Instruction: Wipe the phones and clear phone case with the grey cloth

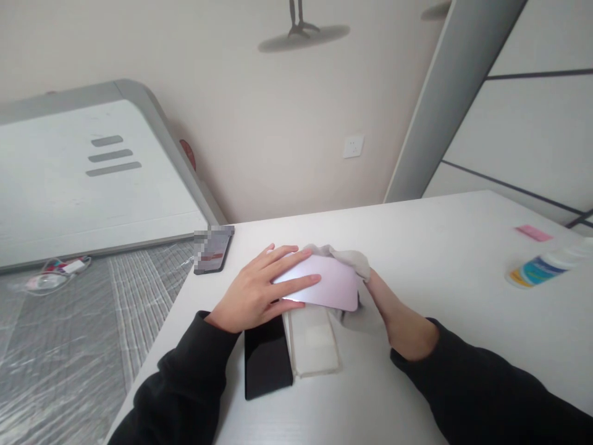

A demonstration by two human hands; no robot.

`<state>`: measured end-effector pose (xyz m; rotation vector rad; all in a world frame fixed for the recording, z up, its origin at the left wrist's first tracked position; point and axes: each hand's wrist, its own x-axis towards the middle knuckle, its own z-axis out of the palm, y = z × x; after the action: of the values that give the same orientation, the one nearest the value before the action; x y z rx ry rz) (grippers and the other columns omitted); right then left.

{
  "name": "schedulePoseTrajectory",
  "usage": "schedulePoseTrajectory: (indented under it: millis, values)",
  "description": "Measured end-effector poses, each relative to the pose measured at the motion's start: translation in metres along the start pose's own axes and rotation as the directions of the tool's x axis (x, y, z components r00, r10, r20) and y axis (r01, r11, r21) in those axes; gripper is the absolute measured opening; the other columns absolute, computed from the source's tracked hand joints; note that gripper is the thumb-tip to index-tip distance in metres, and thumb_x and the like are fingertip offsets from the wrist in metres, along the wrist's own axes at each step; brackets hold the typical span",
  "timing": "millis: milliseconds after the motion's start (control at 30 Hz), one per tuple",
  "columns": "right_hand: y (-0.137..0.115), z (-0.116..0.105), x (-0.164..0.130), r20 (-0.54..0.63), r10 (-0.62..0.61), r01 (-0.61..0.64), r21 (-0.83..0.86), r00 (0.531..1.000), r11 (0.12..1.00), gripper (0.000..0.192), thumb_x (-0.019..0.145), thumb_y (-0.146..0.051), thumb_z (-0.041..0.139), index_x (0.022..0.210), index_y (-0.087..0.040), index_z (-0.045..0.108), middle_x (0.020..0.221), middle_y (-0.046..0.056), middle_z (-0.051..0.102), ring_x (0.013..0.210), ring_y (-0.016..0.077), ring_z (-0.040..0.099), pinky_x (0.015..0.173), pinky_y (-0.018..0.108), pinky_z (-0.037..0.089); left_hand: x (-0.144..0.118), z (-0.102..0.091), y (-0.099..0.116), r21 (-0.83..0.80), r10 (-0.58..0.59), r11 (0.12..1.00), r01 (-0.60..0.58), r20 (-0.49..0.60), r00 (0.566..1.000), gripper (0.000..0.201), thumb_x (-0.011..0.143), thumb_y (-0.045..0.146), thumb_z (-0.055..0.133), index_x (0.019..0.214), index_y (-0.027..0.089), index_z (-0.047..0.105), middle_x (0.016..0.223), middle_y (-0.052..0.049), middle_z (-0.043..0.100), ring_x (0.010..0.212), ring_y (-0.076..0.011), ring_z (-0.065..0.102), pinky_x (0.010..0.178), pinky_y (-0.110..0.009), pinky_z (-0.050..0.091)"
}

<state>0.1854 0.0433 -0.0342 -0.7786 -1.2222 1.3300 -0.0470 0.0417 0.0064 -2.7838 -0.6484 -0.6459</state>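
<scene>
Nearest, one black phone (pixel 267 361) and one clear case (pixel 315 343) lie side by side on the white table (pixel 445 247). Beyond, the left hand (pixel 254 290) lies flat, fingers spread, on a pale phone (pixel 331 284); the right hand (pixel 393 315), fingers hidden under a grey cloth (pixel 349 259), cannot be judged. Farther left, another phone (pixel 214 248) overhangs the table edge; a bottle (pixel 546 266) lies well right.

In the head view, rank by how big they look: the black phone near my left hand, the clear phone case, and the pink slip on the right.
Black phone and clear phone case: alike, unranked. Pink slip: smallest, though farther away.
</scene>
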Motion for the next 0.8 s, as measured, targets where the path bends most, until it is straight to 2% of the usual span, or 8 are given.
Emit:
schedulePoseTrajectory:
  millis: [133, 233, 300, 400, 500, 600, 700, 800]
  values:
    - [0.006, 0.006, 0.004, 0.012, 0.117, -0.117, 0.020, 0.993, 0.993, 0.036, 0.099, -0.050, 0.065, 0.112, -0.017, 0.070, 0.109, 0.006, 0.072, 0.091, 0.0206, 0.070, 0.080, 0.037, 0.060, -0.001, 0.001, 0.001, -0.105, -0.097, 0.991, 0.083, -0.137, 0.986, 0.045, 0.093, 0.047, 0.069, 0.131, 0.024, 0.065, 0.145, -0.018, 0.061, 0.137, -0.0330, 0.057, 0.117, -0.056, 0.045]
    - [0.002, 0.009, 0.002, -0.038, 0.253, -0.252, 0.029, 0.967, 0.967, 0.047, 0.088, -0.065, 0.070, 0.088, -0.018, 0.073, 0.084, 0.003, 0.073, 0.074, 0.0183, 0.065, 0.066, 0.029, 0.054, -0.001, 0.005, 0.004, -0.272, -0.284, 0.940, 0.209, -0.278, 0.918, 0.048, 0.080, 0.051, 0.083, 0.115, 0.023, 0.067, 0.141, -0.017, 0.059, 0.135, -0.0347, 0.056, 0.114, -0.055, 0.048]
    - [-0.003, 0.012, -0.001, -0.082, 0.358, -0.357, 0.025, 0.930, 0.934, 0.050, 0.081, -0.069, 0.072, 0.082, -0.019, 0.073, 0.077, 0.002, 0.072, 0.069, 0.0181, 0.062, 0.061, 0.028, 0.050, 0.000, 0.010, 0.008, -0.451, -0.415, 0.854, 0.257, -0.296, 0.860, 0.054, 0.072, 0.052, 0.089, 0.111, 0.024, 0.063, 0.141, -0.016, 0.056, 0.132, -0.0347, 0.058, 0.110, -0.055, 0.050]
    - [-0.009, 0.016, -0.005, -0.124, 0.420, -0.422, 0.008, 0.899, 0.906, 0.050, 0.077, -0.069, 0.073, 0.080, -0.019, 0.074, 0.078, 0.004, 0.073, 0.067, 0.0194, 0.060, 0.059, 0.030, 0.048, 0.001, 0.022, 0.016, -0.700, -0.530, 0.674, 0.237, -0.235, 0.815, 0.061, 0.072, 0.047, 0.091, 0.117, 0.026, 0.057, 0.145, -0.016, 0.051, 0.129, -0.0329, 0.060, 0.109, -0.055, 0.050]
    - [-0.009, 0.019, -0.007, -0.168, 0.390, -0.398, -0.016, 0.905, 0.917, 0.048, 0.077, -0.068, 0.071, 0.080, -0.019, 0.073, 0.079, 0.005, 0.074, 0.071, 0.0216, 0.062, 0.062, 0.031, 0.048, 0.004, 0.030, 0.022, -0.838, -0.587, 0.513, 0.186, -0.185, 0.788, 0.066, 0.075, 0.040, 0.090, 0.127, 0.030, 0.052, 0.149, -0.013, 0.046, 0.126, -0.0288, 0.064, 0.109, -0.049, 0.051]
    - [-0.008, 0.021, -0.008, -0.184, 0.311, -0.337, -0.130, 0.932, 0.932, 0.045, 0.082, -0.063, 0.067, 0.083, -0.019, 0.073, 0.082, 0.004, 0.076, 0.076, 0.0235, 0.064, 0.069, 0.034, 0.049, 0.008, 0.034, 0.026, -0.926, -0.650, 0.352, 0.136, -0.137, 0.747, 0.061, 0.079, 0.036, 0.088, 0.126, 0.033, 0.050, 0.154, -0.011, 0.044, 0.127, -0.0260, 0.065, 0.104, -0.041, 0.055]
    - [-0.006, 0.022, -0.013, -0.120, 0.201, -0.221, -0.194, 0.972, 0.956, 0.038, 0.088, -0.056, 0.063, 0.093, -0.020, 0.074, 0.096, 0.005, 0.078, 0.093, 0.0276, 0.068, 0.087, 0.039, 0.052, 0.011, 0.036, 0.027, -0.969, -0.703, 0.222, 0.104, -0.085, 0.706, 0.057, 0.080, 0.039, 0.087, 0.122, 0.031, 0.049, 0.149, -0.009, 0.049, 0.125, -0.0254, 0.067, 0.102, -0.039, 0.057]
    - [-0.005, 0.023, -0.019, -0.048, 0.079, -0.088, -0.213, 0.996, 0.973, 0.036, 0.096, -0.053, 0.058, 0.111, -0.024, 0.072, 0.118, 0.006, 0.076, 0.115, 0.0295, 0.067, 0.106, 0.046, 0.049, 0.012, 0.040, 0.025, -0.986, -0.745, 0.143, 0.086, -0.050, 0.665, 0.057, 0.081, 0.042, 0.086, 0.123, 0.032, 0.048, 0.144, -0.007, 0.052, 0.116, -0.0233, 0.071, 0.102, -0.041, 0.057]
